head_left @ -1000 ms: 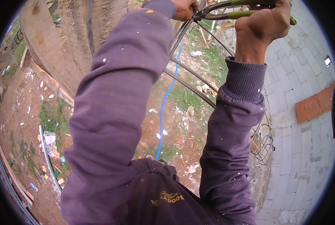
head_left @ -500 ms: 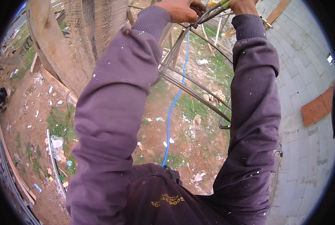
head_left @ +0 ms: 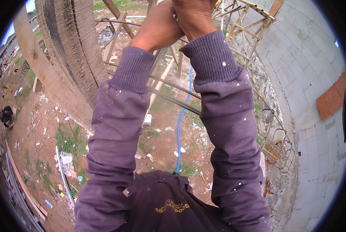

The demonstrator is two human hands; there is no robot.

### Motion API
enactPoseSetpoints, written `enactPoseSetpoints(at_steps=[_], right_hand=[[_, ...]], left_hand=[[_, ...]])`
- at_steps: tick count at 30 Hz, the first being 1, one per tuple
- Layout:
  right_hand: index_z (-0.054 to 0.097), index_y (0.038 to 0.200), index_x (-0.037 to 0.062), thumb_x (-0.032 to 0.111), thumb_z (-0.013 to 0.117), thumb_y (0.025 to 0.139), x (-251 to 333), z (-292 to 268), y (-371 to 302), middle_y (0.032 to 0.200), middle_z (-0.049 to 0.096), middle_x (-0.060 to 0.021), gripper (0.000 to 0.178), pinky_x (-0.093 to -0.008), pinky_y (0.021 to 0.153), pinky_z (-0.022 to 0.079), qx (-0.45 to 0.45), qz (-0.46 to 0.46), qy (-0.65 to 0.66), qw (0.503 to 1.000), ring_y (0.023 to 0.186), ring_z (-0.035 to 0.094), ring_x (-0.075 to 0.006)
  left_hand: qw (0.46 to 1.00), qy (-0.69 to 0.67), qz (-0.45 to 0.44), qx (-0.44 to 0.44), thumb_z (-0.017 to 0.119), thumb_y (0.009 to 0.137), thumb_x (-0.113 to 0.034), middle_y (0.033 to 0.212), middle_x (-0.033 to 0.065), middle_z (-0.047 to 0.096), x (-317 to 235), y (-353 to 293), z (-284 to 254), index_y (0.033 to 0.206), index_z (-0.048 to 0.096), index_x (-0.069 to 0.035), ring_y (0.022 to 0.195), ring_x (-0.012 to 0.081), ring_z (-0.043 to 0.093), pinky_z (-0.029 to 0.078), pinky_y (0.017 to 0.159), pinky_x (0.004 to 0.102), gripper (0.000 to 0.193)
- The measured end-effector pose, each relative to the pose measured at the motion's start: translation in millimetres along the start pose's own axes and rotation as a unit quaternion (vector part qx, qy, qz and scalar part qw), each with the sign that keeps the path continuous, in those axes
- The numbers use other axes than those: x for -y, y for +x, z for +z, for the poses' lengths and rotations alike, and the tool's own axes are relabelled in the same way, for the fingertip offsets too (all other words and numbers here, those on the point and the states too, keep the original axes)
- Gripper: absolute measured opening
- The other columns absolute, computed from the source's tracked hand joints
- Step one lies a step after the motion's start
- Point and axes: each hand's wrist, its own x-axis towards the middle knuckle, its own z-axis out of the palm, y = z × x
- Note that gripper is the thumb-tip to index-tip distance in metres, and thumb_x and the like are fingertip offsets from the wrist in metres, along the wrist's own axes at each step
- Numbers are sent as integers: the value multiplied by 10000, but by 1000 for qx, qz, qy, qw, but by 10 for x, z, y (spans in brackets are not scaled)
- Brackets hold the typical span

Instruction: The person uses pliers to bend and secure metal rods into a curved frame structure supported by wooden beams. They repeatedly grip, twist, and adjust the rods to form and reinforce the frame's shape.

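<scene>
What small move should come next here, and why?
I'd probably tip the head up slightly: the left hand and right hand overlap at the picture's top edge, which cuts both off, so whatever they may hold can't be checked.

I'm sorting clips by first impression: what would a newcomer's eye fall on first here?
First, the two white-flecked purple sleeves filling the middle, leading up to the left hand and right hand, which overlap at the top edge. Next, the bright blue hose between the sleeves, then the grey block wall along the right side.
</scene>
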Motion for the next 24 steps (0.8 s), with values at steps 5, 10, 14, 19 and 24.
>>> enactPoseSetpoints(at_steps=[5, 10, 14, 19, 24], right_hand=[[594, 861, -35, 506, 560, 947, -55, -22, 316, 807, 639, -156, 548, -380, 717, 484, -42, 131, -8, 990, 767, 608, -252], [565, 858, -3, 629, 605, 885, -237, -172, 454, 821, 594, -121, 634, -355, 720, 486, 44, 159, -54, 985, 772, 562, -228], [613, 1005, -22, 634, 646, 859, -389, -376, 752, 937, 640, -117, 673, -311, 713, 505, 215, 134, 93, 963, 839, 627, -224], [662, 1098, 5, 355, 623, 955, -490, -468, 1100, 800, 632, -41, 380, -302, 803, 543, 432, 199, 347, 808, 811, 676, -192], [650, 769, -19, 352, 603, 950, -482, -129, 1005, 612, 565, -45, 415, -359, 628, 525, 159, 226, 127, 953, 610, 596, -175]], left_hand=[[970, -32, -52, -236, 675, 834, -185, 822, 201, 680, -67, 472, 528, 831, 639, 31, 817, 369, 684, 527, 685, 411, 219], [932, -126, -197, -275, 752, 759, -215, 874, 120, 733, -407, 684, 569, 1057, 726, -110, 820, 259, 718, 555, 703, 357, 317], [916, -322, -231, -70, 805, 785, -243, 612, 12, 603, -476, 797, 198, 767, 643, -24, 544, 106, 574, 436, 496, 285, 273], [839, -472, -201, 180, 824, 753, -193, 651, 18, 601, -357, 909, -137, 833, 642, -31, 552, 78, 559, 423, 500, 239, 257], [907, -383, -166, -48, 799, 779, -224, 845, 49, 662, -432, 772, 130, 982, 622, 6, 698, 132, 626, 492, 616, 253, 354]])
